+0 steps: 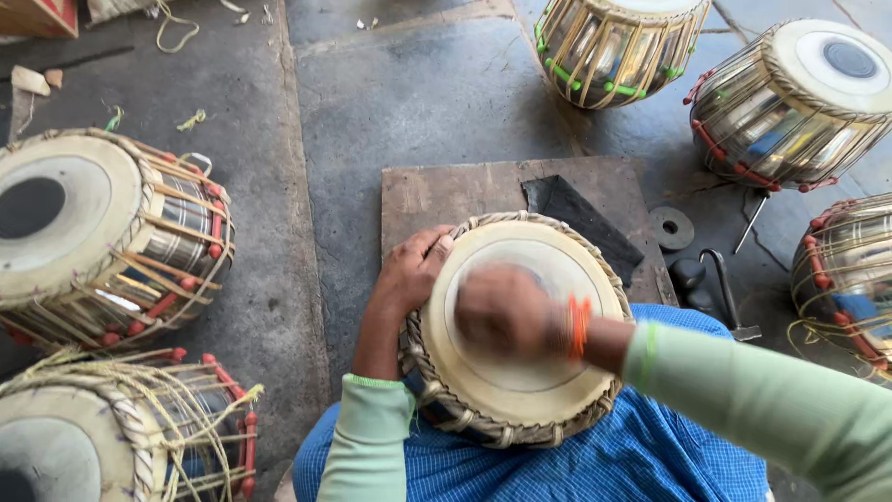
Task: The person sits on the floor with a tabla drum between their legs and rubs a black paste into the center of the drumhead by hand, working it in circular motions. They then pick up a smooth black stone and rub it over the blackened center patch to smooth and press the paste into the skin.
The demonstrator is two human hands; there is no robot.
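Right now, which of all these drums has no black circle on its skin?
The drum on the person's lap, under both hands: its skin is plain cream. The finished ones around it, like the drum at left, show a dark centre patch.

Round drum (520, 372), pale skin head, braided rim, tilted on lap

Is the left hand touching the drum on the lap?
Touching. The head view shows the left hand gripping the braided rim of the drum, fingers on its skin.

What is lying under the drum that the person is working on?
The drum rests on a blue checked cloth and a wooden board. A black piece sticks out behind it. The drum hides whatever lies directly beneath.
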